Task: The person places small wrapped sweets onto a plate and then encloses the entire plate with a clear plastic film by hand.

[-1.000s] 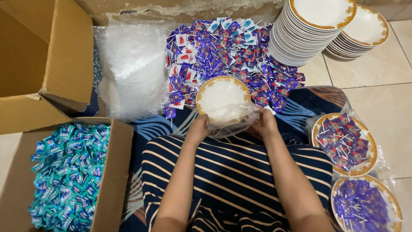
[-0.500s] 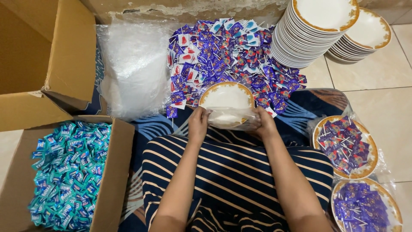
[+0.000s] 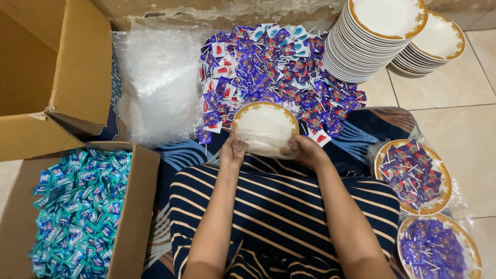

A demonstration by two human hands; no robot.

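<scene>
Nearest the camera, the person's lap, under a dark cloth with thin orange stripes [image 3: 289, 212], carries both forearms. The left hand [image 3: 233, 150] and right hand [image 3: 306, 151] are each closed on opposite edges of a round white plate with a gold rim [image 3: 264, 128], held just above the lap and tilted toward the camera. A thin clear plastic wrap appears to lie around its lower edge; how far it covers the plate cannot be told. This plate carries no sweets.

Work done: at near right, on the tiled floor [image 3: 465, 119], lie two gold-rimmed plates filled with purple-wrapped lollipops, the nearer one [image 3: 438, 249] and the one just beyond it [image 3: 412, 175], both under clear plastic.

Work left, by judgement: most of it. At far right stand two tall stacks of empty gold-rimmed white plates, the larger [image 3: 369, 39] and the smaller [image 3: 431, 46] touching it.

Surroundings: at near left, an open cardboard box of teal-wrapped sweets [image 3: 77, 201]. Beyond it, a second, empty-looking cardboard box [image 3: 51, 72] with flaps raised. Far centre, a loose heap of purple, red and white wrapped lollipops [image 3: 268, 77] on the floor, just behind the held plate. To its left, a pile of clear plastic bags [image 3: 157, 82].

Obstructions: none between the hands and the lollipop heap; the lap space is tight, hemmed by box and finished plates.
</scene>
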